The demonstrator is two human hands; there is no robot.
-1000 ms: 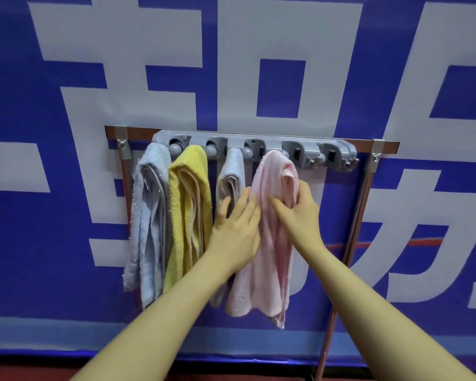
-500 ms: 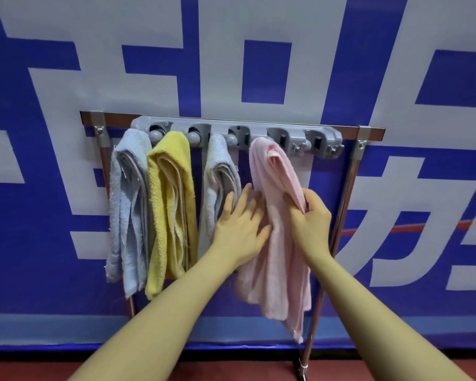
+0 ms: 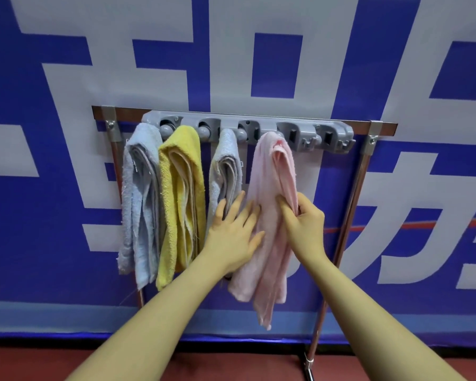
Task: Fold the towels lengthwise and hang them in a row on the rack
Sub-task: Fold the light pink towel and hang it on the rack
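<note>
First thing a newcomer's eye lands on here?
Four folded towels hanging in a row on the grey rack; the yellow towel pops against the blue banner. At centre, the right hand pinches the pink towel while the left hand lies flat beside it.

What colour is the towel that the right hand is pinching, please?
Pale pink towel, seen in the head view.
</note>
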